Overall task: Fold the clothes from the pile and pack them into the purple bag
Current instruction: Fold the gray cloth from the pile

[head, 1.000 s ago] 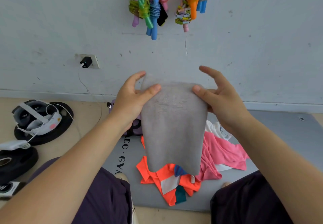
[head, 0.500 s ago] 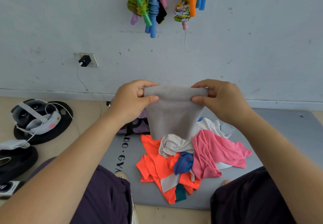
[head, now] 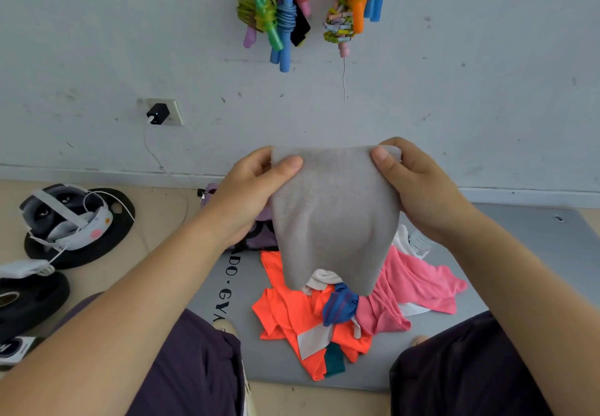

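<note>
Still unfolded, grey garment (head: pixel 334 217) pinched at its top corners by left hand (head: pixel 250 195) and right hand (head: pixel 418 188), hanging above the pile (head: pixel 341 311) mid-mat (head: pixel 526 253), purple bag (head: pixel 259 234) half hidden behind; likely to slump crooked if either thumb slackens

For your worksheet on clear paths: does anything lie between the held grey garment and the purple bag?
Only the left hand, which covers much of the purple bag. The grey garment hangs just beside it; the bag's opening is hidden.
</note>
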A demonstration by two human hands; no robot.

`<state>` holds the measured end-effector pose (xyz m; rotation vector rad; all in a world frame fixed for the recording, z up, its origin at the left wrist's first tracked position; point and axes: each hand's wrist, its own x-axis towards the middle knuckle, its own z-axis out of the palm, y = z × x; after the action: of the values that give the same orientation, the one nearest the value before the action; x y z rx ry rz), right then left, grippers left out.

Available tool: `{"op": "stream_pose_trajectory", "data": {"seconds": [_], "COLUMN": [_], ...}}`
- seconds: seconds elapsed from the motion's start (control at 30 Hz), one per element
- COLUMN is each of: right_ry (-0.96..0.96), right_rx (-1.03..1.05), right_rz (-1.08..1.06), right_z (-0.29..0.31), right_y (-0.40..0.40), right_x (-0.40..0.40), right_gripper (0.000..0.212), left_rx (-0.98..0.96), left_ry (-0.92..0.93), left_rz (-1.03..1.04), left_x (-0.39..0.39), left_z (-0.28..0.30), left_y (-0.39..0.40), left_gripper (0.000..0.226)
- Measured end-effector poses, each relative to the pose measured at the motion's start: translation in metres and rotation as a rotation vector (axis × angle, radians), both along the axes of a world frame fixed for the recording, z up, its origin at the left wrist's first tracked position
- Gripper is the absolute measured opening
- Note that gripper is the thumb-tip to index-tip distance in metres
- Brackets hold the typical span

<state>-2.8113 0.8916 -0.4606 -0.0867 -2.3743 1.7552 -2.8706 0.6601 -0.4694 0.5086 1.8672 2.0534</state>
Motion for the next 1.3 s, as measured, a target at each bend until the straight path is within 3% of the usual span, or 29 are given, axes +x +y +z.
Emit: {"op": "stream_pose_trajectory", "data": {"seconds": [0.07, 0.13, 0.2, 0.3, 0.37, 0.43, 0.57, 0.67, 0.77, 0.9, 0.97, 1.03, 1.1, 1.17, 1.23, 1.3], "right_ry": [0.022, 0.025, -0.027, -0.182, -0.283, -0.301, -0.144, -0.076, -0.098, -0.181, -0.144, -0.091, -0.075, -0.089, -0.141, -0.212], "right_rx": [-0.083, -0.184, -0.334, -0.455, -0.379, -0.343, -0.389, -0.263, -0.214, 0.090, 0.267, 0.313, 0.313, 0.340, 0.232, -0.013], "right_rz": [-0.010, -0.017, 0.013, 0.240, 0.359, 0.315, 0.109, 0.101, 0.142, 0.153, 0.123, 0.126, 0.143, 0.185, 0.232, 0.235], "right_z": [0.001, 0.002, 0.003, 0.004, 0.003, 0.003, 0.003, 0.000, -0.001, -0.001, 0.000, 0.001, 0.005, 0.007, 0.008, 0.010], "right_y": [0.000, 0.000, 0.001, -0.001, -0.004, -0.004, -0.002, -0.005, -0.008, -0.005, -0.005, -0.003, 0.002, 0.008, 0.014, 0.017], "right_x": [-0.001, -0.001, 0.000, 0.003, 0.006, 0.007, 0.003, 0.002, 0.002, 0.003, 0.002, 0.001, 0.002, 0.003, 0.006, 0.007], "right_gripper": [0.023, 0.022, 0.034, 0.057, 0.047, 0.045, 0.051, 0.037, 0.028, 0.051, 0.045, 0.033, 0.019, 0.028, 0.051, 0.057], "left_rx": [0.047, -0.063, -0.094, 0.036, 0.060, -0.005, -0.151, -0.110, -0.148, -0.435, -0.588, -0.614, -0.615, -0.581, -0.415, -0.275], "left_ry": [-0.130, -0.165, -0.191, -0.206, -0.178, -0.145, -0.113, -0.107, 0.028, 0.266, 0.397, 0.443, 0.439, 0.369, 0.176, 0.093], "left_rz": [-0.169, -0.325, -0.319, -0.191, -0.152, -0.114, 0.085, 0.250, 0.148, 0.024, 0.047, 0.073, 0.061, 0.027, 0.024, 0.120], "left_x": [0.003, 0.007, 0.008, 0.004, 0.001, -0.002, -0.005, -0.008, -0.007, -0.009, -0.009, -0.010, -0.014, -0.017, -0.018, -0.020], "left_z": [-0.001, -0.005, -0.007, -0.010, -0.009, -0.005, 0.004, -0.001, -0.004, -0.009, -0.009, -0.007, -0.006, -0.003, 0.000, 0.003], "left_y": [0.000, 0.000, 0.001, 0.002, -0.001, -0.005, -0.007, -0.004, -0.004, -0.008, -0.007, -0.008, -0.012, -0.018, -0.021, -0.024], "left_gripper": [0.013, 0.026, 0.027, 0.026, 0.028, 0.030, 0.048, 0.056, 0.038, 0.055, 0.053, 0.040, 0.020, 0.004, 0.018, 0.031]}}
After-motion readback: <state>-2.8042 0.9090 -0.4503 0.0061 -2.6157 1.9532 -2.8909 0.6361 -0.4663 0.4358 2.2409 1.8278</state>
